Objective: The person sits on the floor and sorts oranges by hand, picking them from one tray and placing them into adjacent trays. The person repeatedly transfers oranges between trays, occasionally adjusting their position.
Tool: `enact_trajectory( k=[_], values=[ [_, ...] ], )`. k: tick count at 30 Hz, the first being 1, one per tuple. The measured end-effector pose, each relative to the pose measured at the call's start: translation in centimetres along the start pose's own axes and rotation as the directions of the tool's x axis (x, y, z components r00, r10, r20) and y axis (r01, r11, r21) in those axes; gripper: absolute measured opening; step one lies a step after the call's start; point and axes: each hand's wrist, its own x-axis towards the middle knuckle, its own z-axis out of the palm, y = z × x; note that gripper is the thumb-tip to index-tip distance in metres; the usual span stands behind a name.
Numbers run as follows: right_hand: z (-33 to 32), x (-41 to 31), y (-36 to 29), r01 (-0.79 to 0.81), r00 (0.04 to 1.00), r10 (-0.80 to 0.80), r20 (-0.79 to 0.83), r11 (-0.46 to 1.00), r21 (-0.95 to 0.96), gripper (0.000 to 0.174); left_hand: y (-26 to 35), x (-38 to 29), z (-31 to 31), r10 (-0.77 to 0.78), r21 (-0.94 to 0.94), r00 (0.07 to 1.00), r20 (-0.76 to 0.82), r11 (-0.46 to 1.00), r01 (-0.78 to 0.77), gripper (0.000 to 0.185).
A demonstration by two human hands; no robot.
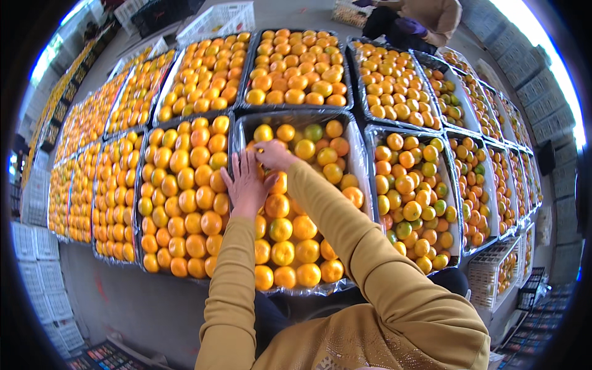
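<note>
Straight ahead stands a black crate with a clear plastic liner [360,159], holding orange tangerines [277,205]. Its near rows are neatly set, while the far right part holds loose fruit, some greenish [313,132]. My left hand [248,185] lies palm down along the crate's left side, fingers extended and a little apart, touching tangerines there. Just to its right, my right hand [276,156] bends over the far left part of the crate. Its fingers are curled down at the fruit, and whether they grip one is hidden.
A tightly filled crate [185,203] adjoins on the left; one with loosely piled fruit [411,203] stands on the right. More filled crates [298,69] form the row behind. A co-worker [428,23] in purple gloves is beyond. White plastic baskets [492,273] stand lower right.
</note>
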Motion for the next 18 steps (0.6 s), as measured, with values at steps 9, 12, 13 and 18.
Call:
enact_trajectory(
  k=[9,12,13,18],
  values=[
    [-16.7,-16.9,0.0,0.105,0.994,-0.107,0.002,0.981,0.165,0.052,-2.8,1.1,2.5,0.185,-0.108,0.974,-0.131,0.974,-0.200,0.090],
    [-28.8,-35.3,6.2,0.161,0.942,-0.091,-0.324,0.968,0.194,0.035,-5.4,3.5,4.9,0.219,-0.226,0.971,-0.096,0.945,-0.236,0.084],
    [-31.3,-42.4,8.7,0.118,0.893,0.026,-0.448,0.949,0.291,0.031,-6.3,4.6,5.6,0.274,-0.221,0.959,-0.074,0.933,-0.284,0.086],
    [-27.8,-75.3,17.7,-0.435,-0.163,0.664,-0.730,0.616,0.657,0.025,-9.3,6.9,6.2,0.330,-0.074,0.944,0.013,0.942,-0.328,0.087]
  ],
)
